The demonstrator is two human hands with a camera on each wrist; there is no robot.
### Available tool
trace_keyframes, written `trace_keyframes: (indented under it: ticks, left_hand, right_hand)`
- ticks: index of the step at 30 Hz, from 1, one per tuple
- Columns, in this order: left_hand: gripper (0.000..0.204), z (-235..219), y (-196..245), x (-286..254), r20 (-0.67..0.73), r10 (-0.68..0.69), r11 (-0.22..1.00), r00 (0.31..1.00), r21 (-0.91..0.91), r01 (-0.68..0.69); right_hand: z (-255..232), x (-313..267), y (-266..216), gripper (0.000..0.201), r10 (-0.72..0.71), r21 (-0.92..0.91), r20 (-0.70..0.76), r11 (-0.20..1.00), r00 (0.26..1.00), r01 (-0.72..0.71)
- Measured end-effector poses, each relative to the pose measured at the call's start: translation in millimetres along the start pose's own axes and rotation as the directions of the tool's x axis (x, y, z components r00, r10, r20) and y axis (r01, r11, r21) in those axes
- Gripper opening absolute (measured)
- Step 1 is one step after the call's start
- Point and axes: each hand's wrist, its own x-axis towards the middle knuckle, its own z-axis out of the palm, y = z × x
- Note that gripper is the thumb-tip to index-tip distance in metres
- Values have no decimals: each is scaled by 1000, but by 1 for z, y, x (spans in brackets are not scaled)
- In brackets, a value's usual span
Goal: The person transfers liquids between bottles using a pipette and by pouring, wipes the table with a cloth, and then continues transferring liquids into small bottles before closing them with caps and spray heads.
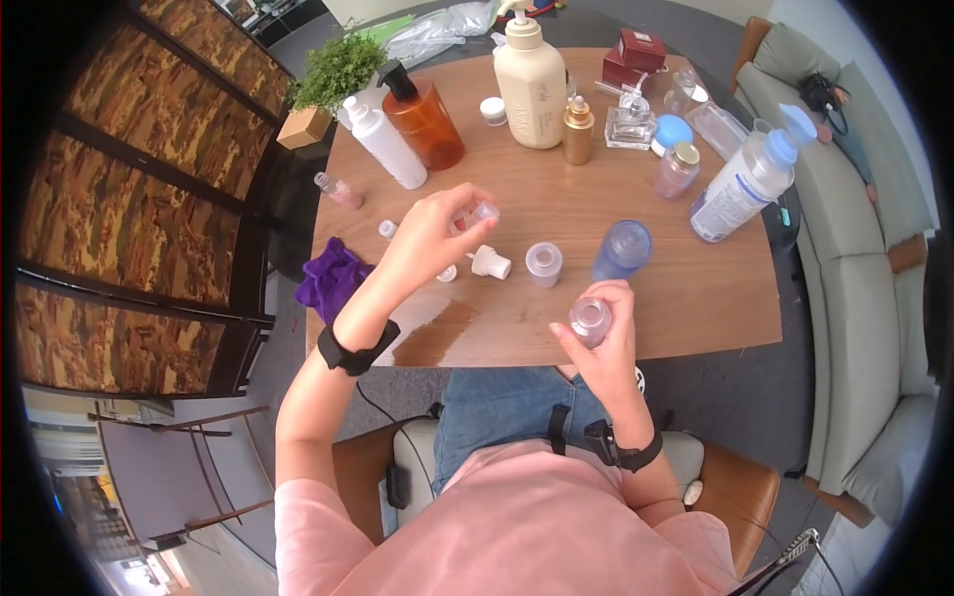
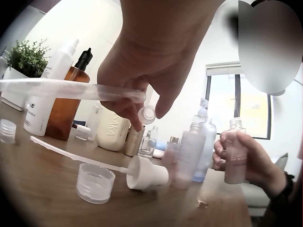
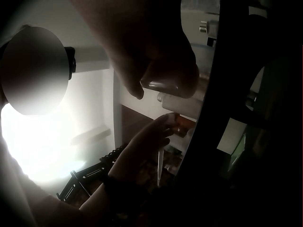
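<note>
Pink bottle [image 1: 589, 320]: we are gripping this translucent container in our right hand [image 1: 610, 366], thumb and fingers wrapping its body, above the near edge of the table [image 1: 696, 318]; its uncapped mouth is facing upward. Left of it, a wet patch [image 1: 437, 333] is spreading along the same edge. Slightly farther in, we are holding our left hand [image 1: 432, 238] over the table, well apart from the bottle, and pinching a small clear fitting [image 2: 147, 114] between thumb and fingers. A translucent tube [image 2: 94, 91] is extending from that hand; we cannot tell whether both parts are joined. Below, a white pump [image 1: 490, 262] is lying on its side, with a clear cap [image 2: 96, 183] sitting just beside it. Right of the pump, a frosted bottle [image 1: 544, 266] is standing open, and a blue bottle [image 1: 623, 250] is standing near it. Farther back, an amber bottle [image 1: 427, 129] is occupying the left side, and a cream pump bottle [image 1: 532, 89] is standing toward the middle. Beyond the table, a grey sofa [image 1: 863, 288] is lining the right.
</note>
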Motion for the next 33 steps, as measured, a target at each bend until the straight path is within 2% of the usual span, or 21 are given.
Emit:
trace_keyframes:
  ticks: [5, 7, 8, 10, 13, 16, 20, 22, 26, 28, 29, 31, 33]
  left_hand:
    - [26, 12, -27, 25, -17, 96, 993, 995, 75, -95]
    - [25, 13, -29, 33, 99, 50, 974, 994, 216, -71]
    - [25, 14, -30, 36, 97, 49, 974, 994, 216, -70]
    - [27, 15, -34, 43, 192, 116, 963, 975, 220, -158]
    - [25, 25, -47, 49, 199, 143, 957, 970, 222, -187]
    - [29, 28, -48, 52, 252, 69, 963, 965, 237, -131]
    - [34, 18, -39, 40, 186, 121, 967, 975, 201, -158]
    - [40, 9, -28, 28, 61, 168, 935, 984, 307, -179]
    - [42, -4, -8, 2, 128, 241, 877, 962, 395, -273]
    - [43, 0, 0, -9, 274, 262, 850, 926, 389, -355]
    - [43, 4, 0, -13, 270, 260, 850, 927, 391, -353]
    - [42, 16, -7, -16, 261, 329, 748, 907, 514, -420]
    - [40, 24, -16, -15, 256, 327, 733, 910, 539, -415]
  right_hand:
    - [-4, 1, -6, 60, -114, -116, 34, 986, 993, 117]
    - [-6, 2, -8, 60, -133, -182, 20, 974, 991, 135]
    - [-7, 2, -8, 60, -134, -182, 22, 974, 991, 135]
    - [-7, 2, -9, 57, -84, -160, -10, 984, 996, 81]
    - [-9, 4, -13, 56, -53, -149, -13, 988, 998, 51]
    - [-8, 4, -9, 60, -13, -172, -8, 985, 1000, 11]
    - [-11, 4, -8, 64, -44, -184, -13, 982, 999, 40]
    - [-14, 2, -8, 67, -31, -235, -30, 972, 999, 23]
    - [-20, -8, -6, 69, 27, -260, -32, 965, 999, -35]
    - [-20, -12, -8, 72, 56, -240, -61, 968, 997, -69]
    - [-21, -13, -9, 72, 54, -240, -58, 969, 997, -66]
    - [-24, -14, -13, 73, -21, -316, -73, 949, 997, -3]
    - [-27, -16, -18, 73, -55, -336, -76, 941, 996, 26]
